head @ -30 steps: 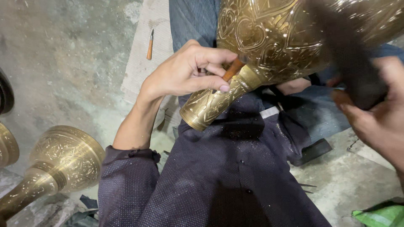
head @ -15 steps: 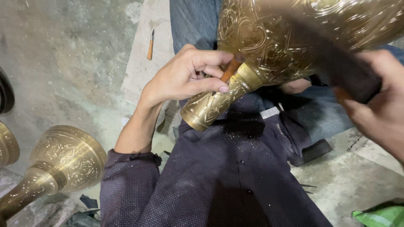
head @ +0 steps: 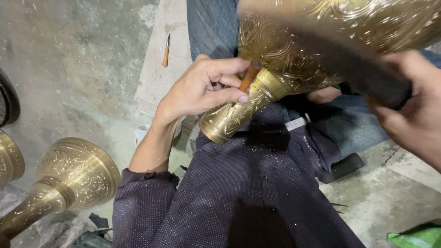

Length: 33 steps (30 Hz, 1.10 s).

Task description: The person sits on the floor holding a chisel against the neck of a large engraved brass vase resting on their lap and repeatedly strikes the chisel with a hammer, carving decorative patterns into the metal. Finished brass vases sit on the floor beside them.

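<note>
Little has shifted since half a second ago: the dark tool (head: 367,73) in the right hand (head: 413,110) has been swung slightly further across the vase (head: 312,46), and is smeared by motion; the left hand (head: 202,89) has stayed where it was.

One engraved brass vase is held across the lap, its body at the top of the view and its narrow foot pointing down toward the dark shirt (head: 239,197). One short punch (head: 249,77) with a reddish wooden shaft is set against the vase where the body narrows into the neck. It is pinched by the left fingers (head: 229,96), thumb below and forefinger above, with the other fingers curled round it and resting on the brass. The right fingers are wrapped shut round the handle of the blurred tool, which crosses in front of the vase body.

Brass dust is scattered over the shirt. One more orange-handled tool (head: 166,50) lies alone on a pale board (head: 158,78) beyond the left hand, well apart from it. Two further brass pieces stand on the concrete floor (head: 69,69) at lower left: one bell-shaped piece (head: 69,174) seen whole, and one (head: 9,158) cut by the edge. One green scrap (head: 415,236) lies at lower right.
</note>
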Each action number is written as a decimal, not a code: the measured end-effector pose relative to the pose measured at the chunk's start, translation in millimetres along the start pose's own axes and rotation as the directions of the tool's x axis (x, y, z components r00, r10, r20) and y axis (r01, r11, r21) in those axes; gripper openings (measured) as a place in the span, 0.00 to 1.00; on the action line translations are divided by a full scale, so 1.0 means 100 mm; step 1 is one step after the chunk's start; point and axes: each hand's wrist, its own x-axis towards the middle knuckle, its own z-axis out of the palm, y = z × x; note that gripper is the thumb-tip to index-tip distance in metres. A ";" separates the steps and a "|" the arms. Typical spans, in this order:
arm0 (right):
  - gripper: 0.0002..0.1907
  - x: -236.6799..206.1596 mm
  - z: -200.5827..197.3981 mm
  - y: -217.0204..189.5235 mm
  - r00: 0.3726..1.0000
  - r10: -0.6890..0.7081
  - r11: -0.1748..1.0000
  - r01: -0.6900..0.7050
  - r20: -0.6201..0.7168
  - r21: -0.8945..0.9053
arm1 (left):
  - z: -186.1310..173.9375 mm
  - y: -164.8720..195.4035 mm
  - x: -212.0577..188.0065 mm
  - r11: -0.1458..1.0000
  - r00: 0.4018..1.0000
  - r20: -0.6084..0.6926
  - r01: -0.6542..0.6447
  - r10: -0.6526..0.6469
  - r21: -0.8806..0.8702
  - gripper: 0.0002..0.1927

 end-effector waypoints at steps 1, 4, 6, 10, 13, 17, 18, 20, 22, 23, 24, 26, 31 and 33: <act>0.21 0.01 0.01 0.00 0.997 -0.066 0.989 0.071 -0.050 0.126 | 0.00 0.00 0.00 0.999 0.999 -0.014 0.033 -0.033 -0.001 0.20; 0.23 0.05 0.01 -0.01 0.998 -0.063 0.992 0.064 0.011 -0.112 | 0.00 -0.01 0.00 1.000 1.000 -0.018 0.009 -0.008 0.012 0.20; 0.24 0.08 -0.01 -0.04 0.999 0.023 0.998 -0.020 0.046 -0.063 | 0.01 -0.04 0.00 0.999 1.000 -0.007 -0.016 0.016 0.031 0.19; 0.26 0.13 -0.03 -0.12 0.977 0.201 0.979 -0.198 0.072 -0.041 | 0.03 -0.06 -0.03 0.999 0.999 -0.031 -0.018 0.017 -0.039 0.18; 0.25 0.15 -0.05 -0.12 0.977 0.182 0.959 -0.151 0.110 -0.241 | 0.03 -0.05 -0.04 0.999 0.999 -0.001 0.034 -0.034 0.020 0.12; 0.24 0.15 -0.04 -0.06 0.996 -0.086 0.975 0.088 -0.021 0.203 | 0.03 0.00 -0.06 0.999 0.998 -0.058 0.020 -0.022 -0.043 0.18; 0.25 0.15 -0.03 -0.05 0.994 -0.105 0.975 0.108 -0.028 0.195 | 0.03 0.01 -0.07 0.999 0.998 -0.061 0.030 -0.032 -0.039 0.18; 0.31 0.16 -0.03 -0.06 0.992 0.036 0.963 -0.003 0.117 -0.269 | 0.03 0.03 -0.07 0.998 0.997 -0.057 0.057 -0.058 -0.020 0.18; 0.29 0.17 -0.04 -0.10 0.991 0.081 0.996 -0.078 0.107 -0.031 | 0.02 0.04 -0.08 0.995 0.994 -0.048 0.100 -0.100 0.005 0.18; 0.29 0.17 -0.05 -0.13 0.988 0.105 0.989 -0.115 0.109 0.087 | 0.03 0.05 -0.09 0.996 0.994 -0.058 0.087 -0.089 -0.026 0.18; 0.25 0.18 -0.05 -0.17 0.997 0.056 0.991 -0.061 0.050 0.120 | 0.03 0.05 -0.10 0.996 0.995 -0.070 0.073 -0.077 -0.059 0.19; 0.20 0.19 -0.04 -0.23 0.996 -0.040 0.983 0.054 -0.079 0.177 | 0.03 0.05 -0.11 0.994 0.993 -0.077 0.078 -0.084 -0.076 0.18; 0.22 0.23 -0.04 -0.22 0.999 -0.028 0.984 0.022 0.031 0.176 | 0.05 0.04 -0.12 0.992 0.991 -0.097 0.078 -0.088 -0.098 0.16; 0.21 0.23 -0.03 -0.20 0.995 -0.085 0.969 0.097 -0.059 0.228 | 0.05 0.05 -0.13 0.993 0.990 -0.097 0.099 -0.105 -0.071 0.16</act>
